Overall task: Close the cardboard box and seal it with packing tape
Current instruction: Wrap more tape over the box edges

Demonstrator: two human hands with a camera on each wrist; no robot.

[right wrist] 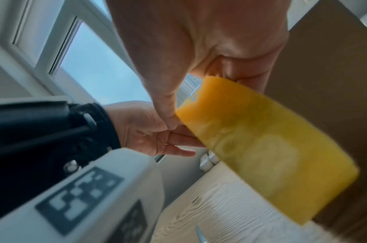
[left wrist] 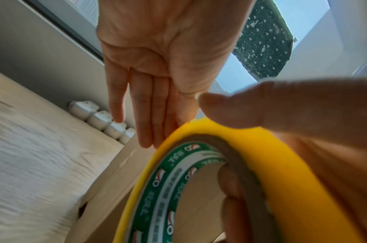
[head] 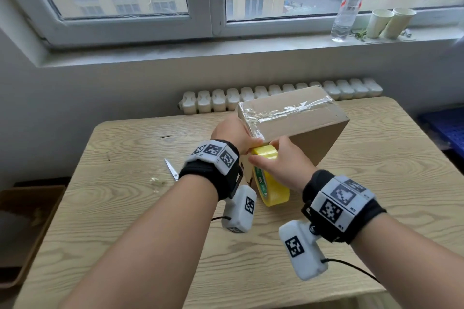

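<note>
Head view: box stands closed on the table, towards its far side, with clear tape laid along the top and down the near-left end. Left hand lies against that near-left end of the box, just beside the tape roll. Right hand grips the yellow roll from above, thumb on its left face, the roll upright on edge against the box's near-left corner. Scissors lie on the table left of the left wrist. Bottle and two paper cups stand on the far windowsill at right; a radiator runs behind the table.

Left wrist view: left hand shows its palm with fingers straight and held together, tips reaching down beside the box side. Roll fills the lower right, green-printed core visible, with the right hand's thumb over its rim and a finger inside the core.

Right wrist view: right hand curls round the roll, thumb pressed at its left edge. Left hand appears behind, fingers extended. Brown box wall rises at right. The picture is blurred.
</note>
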